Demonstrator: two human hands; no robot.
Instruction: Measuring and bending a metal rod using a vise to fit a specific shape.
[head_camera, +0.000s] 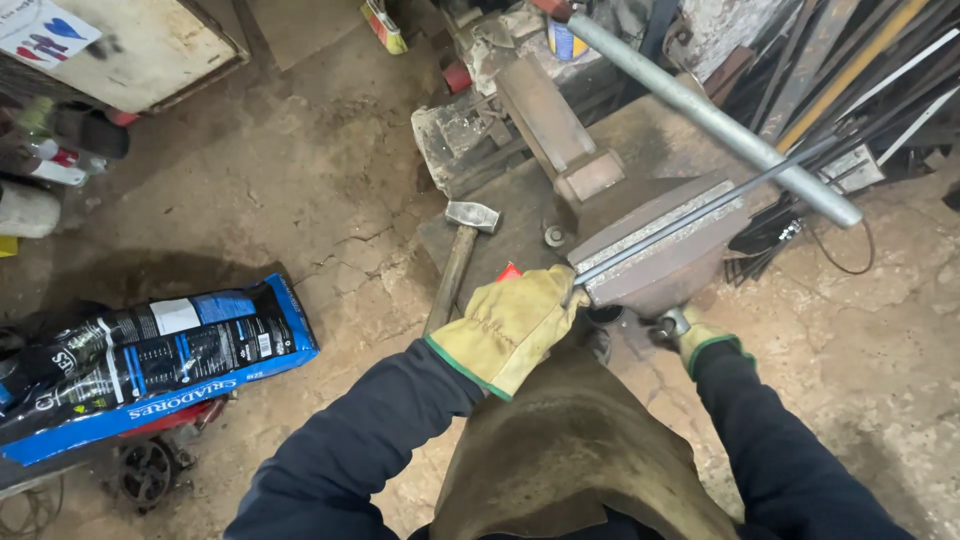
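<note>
The left hand (508, 325), in a yellow work glove, is closed around the near end of a thin dark steel rod (700, 212), which lies along the top of the bench vise (655, 250) and runs out toward the far right corner, under a thick grey pipe (715, 120). The right hand (700, 338), also gloved, sits low under the near side of the vise at its handle (668, 325); it seems to grip this handle, but the fingers are mostly hidden, so I cannot tell for sure. The rod seems to lie between the jaws, so I judge that placing it is done and the tightening is now in hand; bending or hammering is not yet begun. A hammer (458, 262) rests untouched at the left edge of the metal worktop (500, 205), near the left hand. On the floor (300, 200) at the left lies a blue and black bag (150, 360).
</note>
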